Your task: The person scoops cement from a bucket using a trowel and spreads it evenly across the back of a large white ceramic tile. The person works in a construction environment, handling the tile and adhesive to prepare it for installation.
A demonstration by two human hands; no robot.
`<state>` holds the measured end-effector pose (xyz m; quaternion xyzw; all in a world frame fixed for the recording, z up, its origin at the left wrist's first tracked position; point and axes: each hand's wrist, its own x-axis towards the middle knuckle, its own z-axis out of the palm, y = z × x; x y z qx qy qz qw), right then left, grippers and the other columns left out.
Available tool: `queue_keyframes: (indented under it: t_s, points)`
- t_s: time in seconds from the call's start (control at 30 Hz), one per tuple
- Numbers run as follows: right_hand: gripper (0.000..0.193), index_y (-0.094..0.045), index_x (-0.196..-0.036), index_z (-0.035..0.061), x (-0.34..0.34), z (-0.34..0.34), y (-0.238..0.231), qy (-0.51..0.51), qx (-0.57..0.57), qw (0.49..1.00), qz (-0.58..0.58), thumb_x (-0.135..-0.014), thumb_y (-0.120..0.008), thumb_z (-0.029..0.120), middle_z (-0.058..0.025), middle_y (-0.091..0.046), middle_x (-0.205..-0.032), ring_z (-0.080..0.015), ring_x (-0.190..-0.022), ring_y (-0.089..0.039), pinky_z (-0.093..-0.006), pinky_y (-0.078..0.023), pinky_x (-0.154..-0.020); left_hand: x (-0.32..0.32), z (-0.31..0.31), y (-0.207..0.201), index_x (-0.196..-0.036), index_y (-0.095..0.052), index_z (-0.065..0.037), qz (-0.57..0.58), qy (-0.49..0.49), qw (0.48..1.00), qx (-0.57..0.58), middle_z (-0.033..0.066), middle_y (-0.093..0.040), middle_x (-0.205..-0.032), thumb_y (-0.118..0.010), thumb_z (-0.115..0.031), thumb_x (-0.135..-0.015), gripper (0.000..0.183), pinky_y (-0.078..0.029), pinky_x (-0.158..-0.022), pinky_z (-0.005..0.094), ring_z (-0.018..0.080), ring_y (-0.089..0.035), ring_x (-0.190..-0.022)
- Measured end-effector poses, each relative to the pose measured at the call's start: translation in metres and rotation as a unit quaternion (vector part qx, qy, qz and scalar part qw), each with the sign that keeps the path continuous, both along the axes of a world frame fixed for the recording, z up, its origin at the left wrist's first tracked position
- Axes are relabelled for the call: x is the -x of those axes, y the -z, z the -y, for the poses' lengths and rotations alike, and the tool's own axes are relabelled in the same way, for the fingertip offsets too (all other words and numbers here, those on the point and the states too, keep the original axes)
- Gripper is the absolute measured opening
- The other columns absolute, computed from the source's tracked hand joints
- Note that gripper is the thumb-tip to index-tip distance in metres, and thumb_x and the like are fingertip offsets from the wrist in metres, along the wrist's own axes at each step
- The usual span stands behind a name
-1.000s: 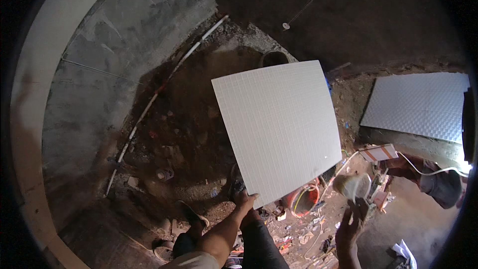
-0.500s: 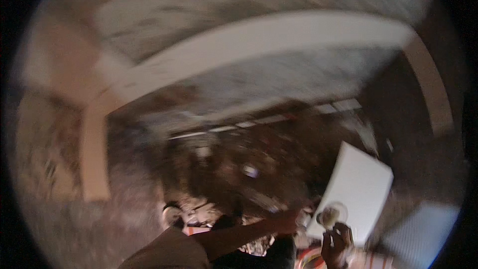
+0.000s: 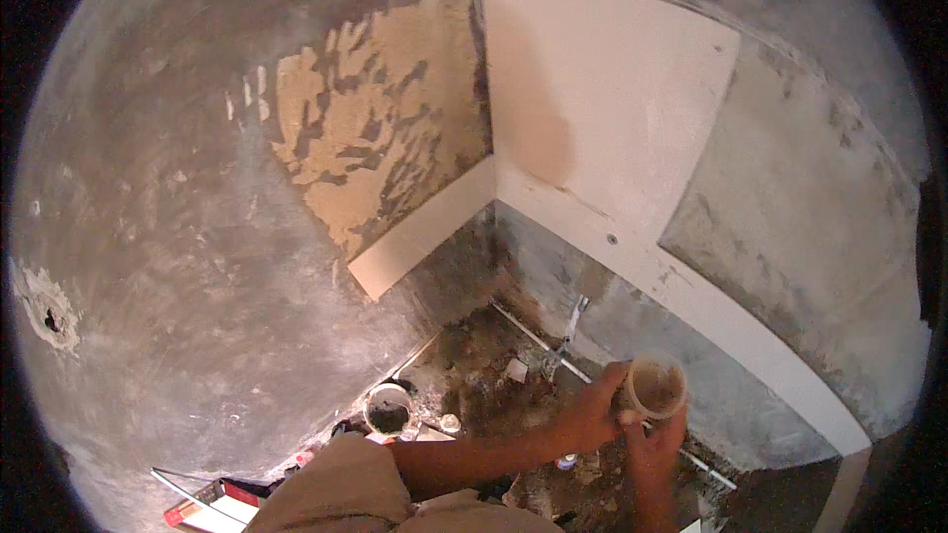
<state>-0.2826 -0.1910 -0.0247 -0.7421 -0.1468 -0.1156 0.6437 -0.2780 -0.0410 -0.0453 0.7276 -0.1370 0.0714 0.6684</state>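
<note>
A small translucent plastic cup [image 3: 657, 388] is held up in front of the right-hand wall, its round mouth turned toward me. Brownish residue shows inside it. My left hand [image 3: 594, 413] is closed on the cup's left side. Below the cup, my right hand [image 3: 654, 439] grips its underside, with the fingers partly hidden and a little blurred.
A white bucket [image 3: 389, 410] with dark contents stands by the left wall. That wall carries a rough yellowish adhesive patch [image 3: 395, 79] above a pale strip [image 3: 425, 229]. White panelling [image 3: 612, 89] covers part of the right wall. A metal fitting [image 3: 577, 316] sticks out below.
My view has swung left to the room's corner and steadied. The white board beside the cup has gone out of sight. Both hands are now together on the cup.
</note>
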Motion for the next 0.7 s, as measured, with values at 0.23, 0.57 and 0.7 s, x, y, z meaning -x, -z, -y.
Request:
queue_keyframes:
  t_s: [0.23,0.57,0.7]
  points:
    - [0.065,-0.042,-0.148,-0.0017,-0.085,-0.141,-0.061,-0.088,-0.049,0.995,-0.009,-0.094,-0.073,0.018,-0.0168,-0.054,-0.139,-0.0261,-0.125,-0.055,-0.0404,-0.045,-0.107,-0.027,-0.267,-0.108,-0.152,-0.037,0.000,0.216,-0.452,0.822,-0.271,0.0240,-0.039,-0.155,-0.080,-0.017,-0.083,0.083,-0.030,-0.121,0.0461,0.0382,-0.036,-0.145]
    - [0.063,-0.053,-0.137,-0.0011,-0.279,-0.353,-0.224,-0.143,-0.016,0.974,0.175,-0.092,-0.076,0.036,-0.0167,-0.064,-0.122,-0.0240,-0.110,-0.062,-0.0381,-0.051,-0.096,0.020,-0.609,-0.285,-0.154,-0.042,-0.013,0.296,-0.647,0.312,-0.629,0.0099,-0.037,-0.163,-0.053,-0.040,-0.101,0.060,-0.013,-0.126,0.0571,0.0300,-0.027,-0.154]
    - [0.067,-0.056,-0.135,-0.0015,-0.389,-0.436,-0.262,-0.129,0.012,0.963,0.236,-0.086,-0.080,0.038,-0.0190,-0.069,-0.116,-0.0255,-0.105,-0.066,-0.0362,-0.053,-0.092,0.009,-0.605,-0.283,-0.155,-0.041,-0.013,0.315,-0.662,0.308,-0.606,0.0089,-0.038,-0.163,-0.050,-0.038,-0.103,0.058,-0.013,-0.127,0.0547,0.0293,-0.029,-0.154]
